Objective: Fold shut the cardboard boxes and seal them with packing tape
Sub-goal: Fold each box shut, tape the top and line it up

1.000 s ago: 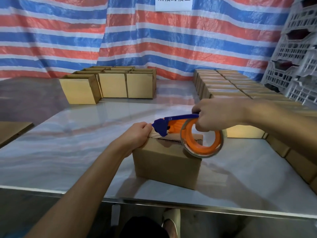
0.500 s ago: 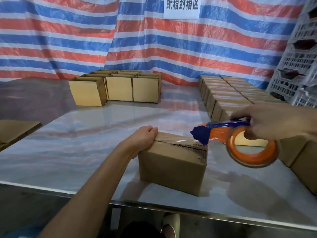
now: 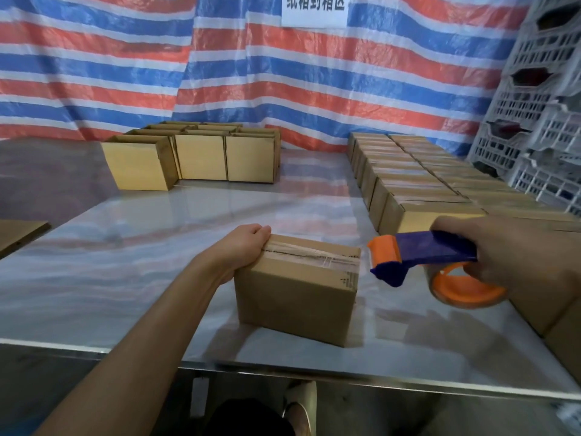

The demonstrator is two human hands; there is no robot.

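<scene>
A brown cardboard box [image 3: 295, 297], shut with shiny clear tape [image 3: 311, 253] on top, is gripped at its left edge by the left hand [image 3: 243, 247] on the smooth table [image 3: 125, 262], and a blue-and-orange plastic tape holder [image 3: 430, 256] with a round roll is gripped by the right hand [image 3: 509, 253] just beside it.

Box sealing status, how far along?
Done: rows of taped brown cardboard boxes at right. In hand: near brown cardboard box has clear tape along its top seam; left hand grips it, right hand holds the blue-and-orange tape dispenser off its right edge. Left: open-topped cardboard boxes at back left.
</scene>
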